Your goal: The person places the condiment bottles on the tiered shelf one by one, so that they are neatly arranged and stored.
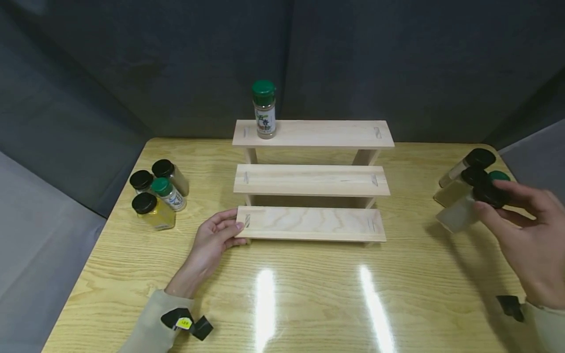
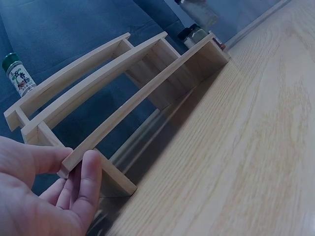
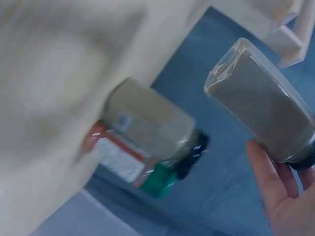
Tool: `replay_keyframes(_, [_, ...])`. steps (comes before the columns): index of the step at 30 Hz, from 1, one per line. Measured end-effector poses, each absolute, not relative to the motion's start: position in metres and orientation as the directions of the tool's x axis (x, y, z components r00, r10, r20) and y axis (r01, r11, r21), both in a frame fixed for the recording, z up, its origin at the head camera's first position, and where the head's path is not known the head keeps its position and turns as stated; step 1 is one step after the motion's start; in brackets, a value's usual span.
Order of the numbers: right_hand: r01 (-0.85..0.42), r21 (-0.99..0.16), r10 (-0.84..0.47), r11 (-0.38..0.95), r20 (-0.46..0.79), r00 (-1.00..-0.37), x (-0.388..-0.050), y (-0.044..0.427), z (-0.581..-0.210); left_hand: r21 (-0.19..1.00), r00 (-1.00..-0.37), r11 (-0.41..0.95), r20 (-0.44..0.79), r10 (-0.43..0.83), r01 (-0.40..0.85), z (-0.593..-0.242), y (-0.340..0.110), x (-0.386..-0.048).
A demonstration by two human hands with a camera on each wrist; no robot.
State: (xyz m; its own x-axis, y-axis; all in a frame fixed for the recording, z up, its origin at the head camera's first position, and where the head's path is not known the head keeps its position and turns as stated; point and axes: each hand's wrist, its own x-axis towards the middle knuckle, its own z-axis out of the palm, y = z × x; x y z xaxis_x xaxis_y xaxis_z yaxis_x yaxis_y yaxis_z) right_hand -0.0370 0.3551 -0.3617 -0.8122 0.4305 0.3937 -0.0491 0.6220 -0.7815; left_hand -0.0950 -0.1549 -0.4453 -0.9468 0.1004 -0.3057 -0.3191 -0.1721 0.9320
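Dark backdrop [image 1: 198,63], wood-grained table [image 1: 315,289] — two glare streaks [image 1: 265,304] on it, grey panel [image 1: 39,245] leftmost

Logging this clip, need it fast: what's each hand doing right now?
Left hand: pinching the left end of the lowest shelf.
Right hand: holding a black-capped jar.

The three-tier wooden rack [image 1: 311,179] is pale cream, faintly grained; the tabletop [image 1: 318,294] is yellowish with wavy grain. Near its right edge, a clear, squarish jar [image 3: 266,105] has greyish contents, black lid [image 1: 491,194].

White glare [image 1: 265,309] streaks the table [image 1: 313,284] toward its near edge. Soft shadow [image 1: 471,269] darkens its right side. The right-wrist view is blurred.
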Motion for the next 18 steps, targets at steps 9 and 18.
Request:
replay_keyframes(9, [-0.335,-0.710,0.239,0.619,0.577,-0.781,-0.051,0.331,-0.338,0.932,-0.946,-0.163,-0.309,0.100,-0.322,-0.447,-0.156,-0.096])
replay_keyframes(18, [-0.499,-0.699,0.173,0.512,0.653,-0.737,-0.077,0.299,-0.307,0.931,-0.946,-0.174,-0.305,0.114,-0.321,-0.448,-0.156,-0.096])
